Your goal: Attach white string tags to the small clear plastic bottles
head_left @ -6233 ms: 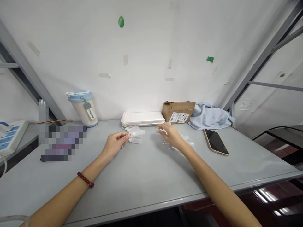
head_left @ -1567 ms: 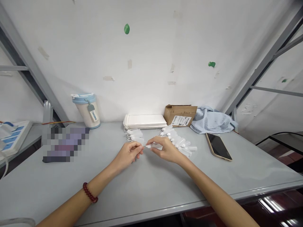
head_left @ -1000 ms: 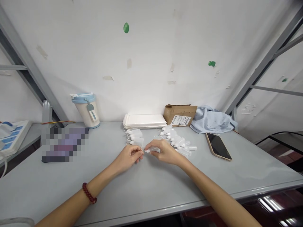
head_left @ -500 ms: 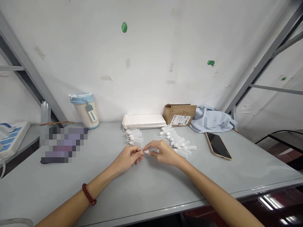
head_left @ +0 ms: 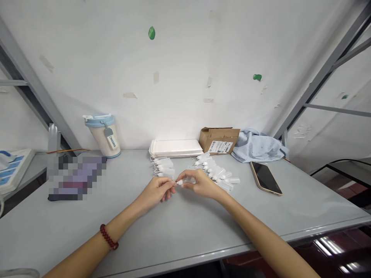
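Note:
Between the thumb and fingers of my right hand is a small translucent squeeze bottle, lying sideways with its white tip toward the left. My left hand is closed in a pinch right at that tip. What its fingertips grip is too small to make out; it may be a thin string. Beyond my left hand lies a group of similar bottles with thin strings at their left ends. More such bottles lie in a loose pile behind and right of my right hand.
At the wall stand a flat white stack, a cardboard box and a light blue cloth. A phone lies at right. Leftward are a tumbler, a blurred dark purple item and a power strip.
My right hand has shifted slightly, and more of the bottle shows between its fingers. My left hand stays pinched at the bottle's tip. The camera view has moved a little.

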A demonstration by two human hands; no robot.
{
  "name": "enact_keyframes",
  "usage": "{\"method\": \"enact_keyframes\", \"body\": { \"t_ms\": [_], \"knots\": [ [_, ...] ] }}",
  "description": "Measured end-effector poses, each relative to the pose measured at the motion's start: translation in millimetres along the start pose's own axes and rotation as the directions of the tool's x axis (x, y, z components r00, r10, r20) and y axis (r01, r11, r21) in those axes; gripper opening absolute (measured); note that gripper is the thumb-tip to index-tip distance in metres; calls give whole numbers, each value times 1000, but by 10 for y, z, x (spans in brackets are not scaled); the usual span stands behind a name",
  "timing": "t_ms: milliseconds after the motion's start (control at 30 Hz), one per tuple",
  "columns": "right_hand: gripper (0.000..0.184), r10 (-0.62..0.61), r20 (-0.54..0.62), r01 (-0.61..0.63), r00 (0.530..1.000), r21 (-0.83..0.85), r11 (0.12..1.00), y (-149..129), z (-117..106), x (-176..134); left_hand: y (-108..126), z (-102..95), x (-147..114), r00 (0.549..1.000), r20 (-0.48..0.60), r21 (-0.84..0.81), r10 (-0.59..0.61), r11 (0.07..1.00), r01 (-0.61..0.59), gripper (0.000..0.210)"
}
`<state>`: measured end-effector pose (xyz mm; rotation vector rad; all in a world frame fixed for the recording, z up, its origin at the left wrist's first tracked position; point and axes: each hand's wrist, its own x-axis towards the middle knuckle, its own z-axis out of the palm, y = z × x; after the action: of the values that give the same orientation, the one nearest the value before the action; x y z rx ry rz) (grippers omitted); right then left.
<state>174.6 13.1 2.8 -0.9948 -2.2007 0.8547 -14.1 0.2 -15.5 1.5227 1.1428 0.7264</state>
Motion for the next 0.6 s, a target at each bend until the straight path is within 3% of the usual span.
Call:
{"method": "enact_keyframes", "body": {
  "t_ms": [200, 600],
  "knots": [
    [16, 55, -22, -55, 998, -26, 998, -30, -30, 5, 23, -32, -2, 998, -49, -99, -36, 995, 31, 29],
    [18, 34, 1, -34, 999, -6, 999, 23, 45, -15, 10, -23, -31, 1000, -22, 1, 15, 1000, -15, 26]
  ]
}}
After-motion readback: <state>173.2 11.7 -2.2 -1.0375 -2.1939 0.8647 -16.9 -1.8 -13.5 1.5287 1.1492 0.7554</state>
